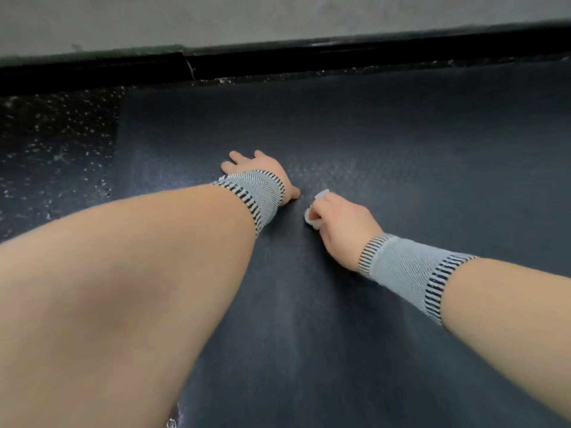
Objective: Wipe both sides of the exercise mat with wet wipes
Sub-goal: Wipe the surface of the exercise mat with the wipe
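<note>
While left hand (pixel 262 171) presses flat, right hand (pixel 336 223) pinches wet wipe (pixel 312 215) on mat (pixel 401 143); mat edge at 9 o'clock, bare mat toward 3 o'clock.

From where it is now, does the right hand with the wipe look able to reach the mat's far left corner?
Probably not directly: the left hand, planted flat on the mat, lies between the right hand holding the wet wipe and that corner.

Both arms reach forward; left hand (pixel 261 171) lies flat with fingers spread, right hand (pixel 340 223) curled.
</note>
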